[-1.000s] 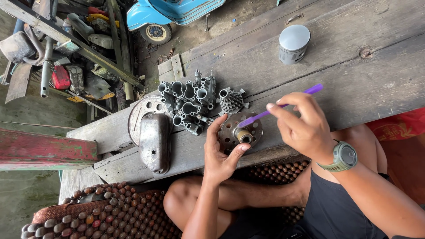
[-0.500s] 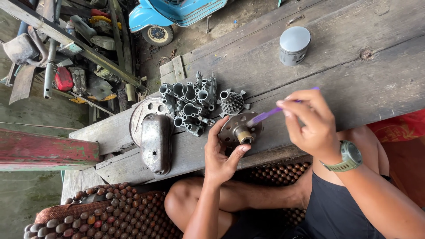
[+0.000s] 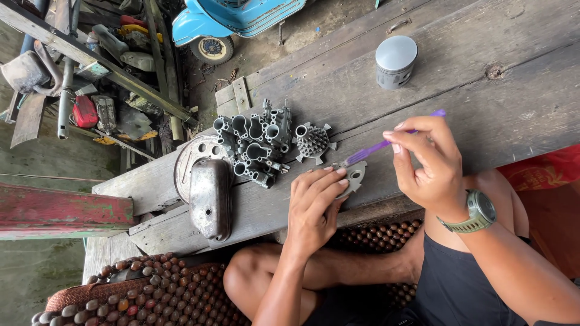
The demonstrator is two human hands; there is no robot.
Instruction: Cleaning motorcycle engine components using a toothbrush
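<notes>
Person seen from above: bare left hand (image 3: 314,208) and right hand (image 3: 430,163), forearms unsleeved. An olive-green wristwatch (image 3: 480,211) with round case circles the right wrist. Dark sleeveless top (image 3: 459,290); bare knee (image 3: 248,274).

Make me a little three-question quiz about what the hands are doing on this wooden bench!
1. Which hand holds the purple toothbrush?
2. True or false: the grey piston stands apart from both hands.
3. What does the left hand press on: A the round metal part, B the dented metal cover, C the blue scooter?

Key: 1 the right hand. 2 true. 3 A.
</notes>
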